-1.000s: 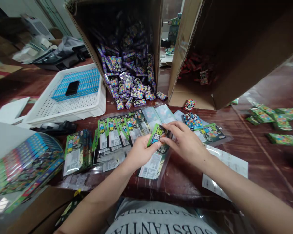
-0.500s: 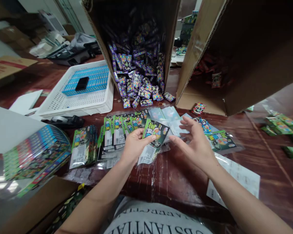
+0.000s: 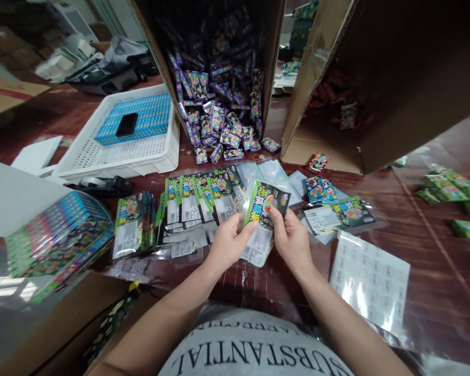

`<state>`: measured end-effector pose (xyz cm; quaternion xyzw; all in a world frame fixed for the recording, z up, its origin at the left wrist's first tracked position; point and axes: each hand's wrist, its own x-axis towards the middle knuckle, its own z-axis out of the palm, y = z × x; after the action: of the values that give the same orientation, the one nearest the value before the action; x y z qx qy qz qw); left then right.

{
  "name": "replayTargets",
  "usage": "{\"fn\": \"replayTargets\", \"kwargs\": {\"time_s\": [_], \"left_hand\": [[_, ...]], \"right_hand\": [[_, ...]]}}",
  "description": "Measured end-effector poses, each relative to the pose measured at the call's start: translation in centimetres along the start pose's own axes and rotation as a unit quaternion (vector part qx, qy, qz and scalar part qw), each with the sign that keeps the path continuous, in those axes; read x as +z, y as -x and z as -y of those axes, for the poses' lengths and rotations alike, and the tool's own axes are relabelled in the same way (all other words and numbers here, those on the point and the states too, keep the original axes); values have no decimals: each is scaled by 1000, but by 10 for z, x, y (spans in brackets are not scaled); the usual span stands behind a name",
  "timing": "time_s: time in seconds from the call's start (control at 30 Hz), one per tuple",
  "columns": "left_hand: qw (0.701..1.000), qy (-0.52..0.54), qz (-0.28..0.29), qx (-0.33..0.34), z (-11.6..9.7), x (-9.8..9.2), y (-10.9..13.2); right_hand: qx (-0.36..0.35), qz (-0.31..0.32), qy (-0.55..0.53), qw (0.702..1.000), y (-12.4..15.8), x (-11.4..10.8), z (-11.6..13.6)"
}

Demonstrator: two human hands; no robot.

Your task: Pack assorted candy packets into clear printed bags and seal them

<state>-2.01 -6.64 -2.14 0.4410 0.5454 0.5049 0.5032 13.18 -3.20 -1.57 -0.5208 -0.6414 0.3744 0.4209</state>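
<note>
Here the left hand (image 3: 229, 243) and right hand (image 3: 292, 241) pinch a green packet (image 3: 267, 202); lettering blurred, perhaps Chinese.

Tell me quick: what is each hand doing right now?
Left hand: closed, pinching the left side of the green packet.
Right hand: closed, pinching the right side of the same packet.
</note>
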Motion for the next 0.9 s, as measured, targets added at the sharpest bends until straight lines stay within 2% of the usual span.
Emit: {"fn": "replayTargets", "kwargs": {"time_s": [0.1,0.17,0.27,0.37,0.43,0.53,0.6,0.73,0.83,0.9], "left_hand": [[992,-39,-119,20,9,-4,6],[985,-29,-169,16,12,-5,6],[991,10,-132,-8,13,-7,3],[991,67,-117,1,11,-12,-2],[990,89,-105,18,12,-15,-6],[996,80,-21,19,17,-16,-9],[997,75,18,1,21,-15,-6],[996,71,41,-20,24,-21,4],[996,29,87,-22,19,-33,7],[995,-13,99,-22,13,-40,4]], "right_hand": [[42,135,-14,990,14,-1,2],[88,215,-18,972,27,-1,1],[164,262,-72,948,44,-7,-9],[179,314,-80,929,50,-22,-28],[178,310,-82,930,45,-30,-39],[171,196,-163,952,26,-32,-47],[150,147,-216,953,11,-28,-46],[90,187,-221,953,-6,-23,-41],[64,235,-173,954,-7,-29,-39],[65,256,-146,953,-8,-35,-37]]}}
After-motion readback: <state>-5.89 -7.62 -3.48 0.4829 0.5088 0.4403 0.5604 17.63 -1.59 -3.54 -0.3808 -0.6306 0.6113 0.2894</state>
